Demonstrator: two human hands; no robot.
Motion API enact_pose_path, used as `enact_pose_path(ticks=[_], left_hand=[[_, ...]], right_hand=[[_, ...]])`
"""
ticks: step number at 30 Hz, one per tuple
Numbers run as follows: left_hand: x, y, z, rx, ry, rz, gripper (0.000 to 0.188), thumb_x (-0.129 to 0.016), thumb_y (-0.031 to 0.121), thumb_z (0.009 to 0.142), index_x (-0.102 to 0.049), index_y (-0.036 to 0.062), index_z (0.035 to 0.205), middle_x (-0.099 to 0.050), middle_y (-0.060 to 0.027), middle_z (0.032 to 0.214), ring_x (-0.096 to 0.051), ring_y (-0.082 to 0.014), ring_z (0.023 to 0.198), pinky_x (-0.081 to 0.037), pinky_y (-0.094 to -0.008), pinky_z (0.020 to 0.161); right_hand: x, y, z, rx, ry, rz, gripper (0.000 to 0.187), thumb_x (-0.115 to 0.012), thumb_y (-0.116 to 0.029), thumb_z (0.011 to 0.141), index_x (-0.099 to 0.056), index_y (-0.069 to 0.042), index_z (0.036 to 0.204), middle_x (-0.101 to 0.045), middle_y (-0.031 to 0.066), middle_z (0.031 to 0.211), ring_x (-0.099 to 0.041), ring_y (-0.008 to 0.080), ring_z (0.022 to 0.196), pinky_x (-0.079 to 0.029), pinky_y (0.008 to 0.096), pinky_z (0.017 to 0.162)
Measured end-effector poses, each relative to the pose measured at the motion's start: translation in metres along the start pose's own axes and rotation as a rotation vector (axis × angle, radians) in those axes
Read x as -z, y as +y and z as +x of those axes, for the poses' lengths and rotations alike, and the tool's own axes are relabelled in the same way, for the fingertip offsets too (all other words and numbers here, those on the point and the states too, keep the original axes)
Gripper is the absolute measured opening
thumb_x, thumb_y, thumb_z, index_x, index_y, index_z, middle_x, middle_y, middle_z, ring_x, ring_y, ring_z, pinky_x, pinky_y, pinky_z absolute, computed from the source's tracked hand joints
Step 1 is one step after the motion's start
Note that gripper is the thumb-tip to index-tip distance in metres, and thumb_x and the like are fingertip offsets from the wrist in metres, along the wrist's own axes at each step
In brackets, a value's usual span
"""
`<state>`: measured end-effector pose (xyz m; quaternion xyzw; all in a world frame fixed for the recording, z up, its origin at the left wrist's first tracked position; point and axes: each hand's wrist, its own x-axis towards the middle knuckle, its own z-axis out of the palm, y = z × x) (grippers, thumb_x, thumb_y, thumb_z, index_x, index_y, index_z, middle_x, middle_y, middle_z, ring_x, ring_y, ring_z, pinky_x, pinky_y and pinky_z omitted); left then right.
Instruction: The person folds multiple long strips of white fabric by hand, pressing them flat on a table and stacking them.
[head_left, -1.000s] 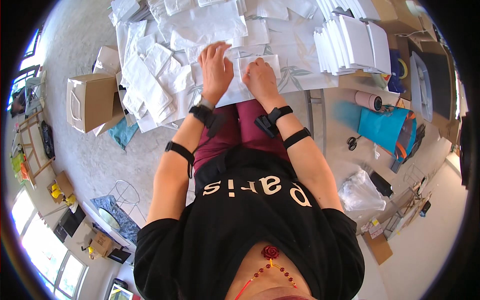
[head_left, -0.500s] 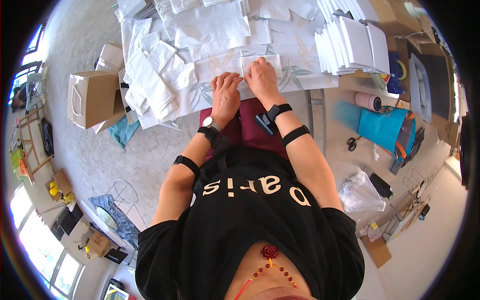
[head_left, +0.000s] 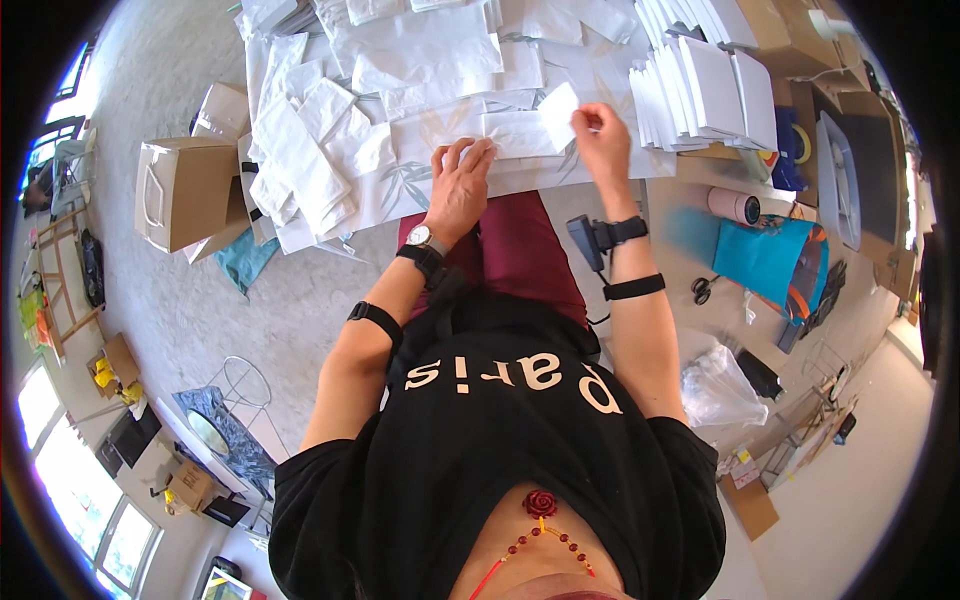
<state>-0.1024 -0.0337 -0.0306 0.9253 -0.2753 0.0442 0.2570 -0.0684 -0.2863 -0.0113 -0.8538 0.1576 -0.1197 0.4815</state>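
Note:
A flat, folded white sheet or bag (head_left: 515,137) lies near the front edge of the table; its material is hard to make out. Its right end stands up as a pale flap, pinched in the closed fingers of my right hand (head_left: 604,143). At the left end of the white piece rests my left hand (head_left: 460,190), palm down with fingers slightly bent and apart, the fingertips touching or very close to its edge. Loose white plastic bags (head_left: 310,150) spread over the left part of the table, and more flat white bags (head_left: 420,62) lie beyond my hands.
Stacks of white folded pieces (head_left: 700,90) stand at the table's right end. A cardboard box (head_left: 190,195) sits left of the table. To the right are a blue bag (head_left: 765,250), a pink cylinder (head_left: 735,205), black scissors (head_left: 703,289) and a clear plastic bag (head_left: 720,385).
My right hand has moved right, lifting the right end of the white piece. My left hand has stayed almost in place, shifting slightly toward the piece's left edge.

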Motion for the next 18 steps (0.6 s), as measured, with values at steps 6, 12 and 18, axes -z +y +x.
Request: enact_pose_path(ticks=[6, 12, 18], left_hand=[[-0.001, 0.001, 0.0, 0.0, 0.004, -0.01, 0.049, -0.062, -0.003, 0.081, -0.067, 0.0029, 0.129, -0.06, -0.0071, 0.143, -0.05, -0.03, 0.135, -0.034, -0.0523, 0.114], [-0.002, 0.0, 0.001, -0.008, 0.002, -0.006, 0.05, -0.061, -0.004, 0.08, -0.067, 0.002, 0.129, -0.06, -0.0074, 0.143, -0.05, -0.0299, 0.134, -0.034, -0.0523, 0.115], [-0.005, 0.0, 0.001, -0.008, -0.007, -0.011, 0.052, -0.061, -0.005, 0.079, -0.067, 0.0021, 0.13, -0.059, -0.0082, 0.144, -0.05, -0.0305, 0.135, -0.033, -0.053, 0.115]], right_hand=[[0.035, 0.04, 0.009, -0.071, 0.078, -0.181, 0.019, -0.07, -0.018, 0.091, -0.071, -0.001, 0.1, -0.077, 0.0123, 0.091, -0.074, 0.0253, 0.084, -0.057, 0.0366, 0.079], [0.035, 0.063, 0.005, -0.036, 0.202, -0.334, 0.016, -0.068, -0.016, 0.093, -0.067, -0.002, 0.1, -0.075, 0.0144, 0.086, -0.074, 0.0312, 0.08, -0.057, 0.042, 0.075], [0.041, 0.061, 0.002, -0.056, 0.197, -0.447, 0.022, -0.07, -0.017, 0.094, -0.064, -0.002, 0.109, -0.075, 0.0167, 0.092, -0.073, 0.0328, 0.087, -0.057, 0.0442, 0.079]])
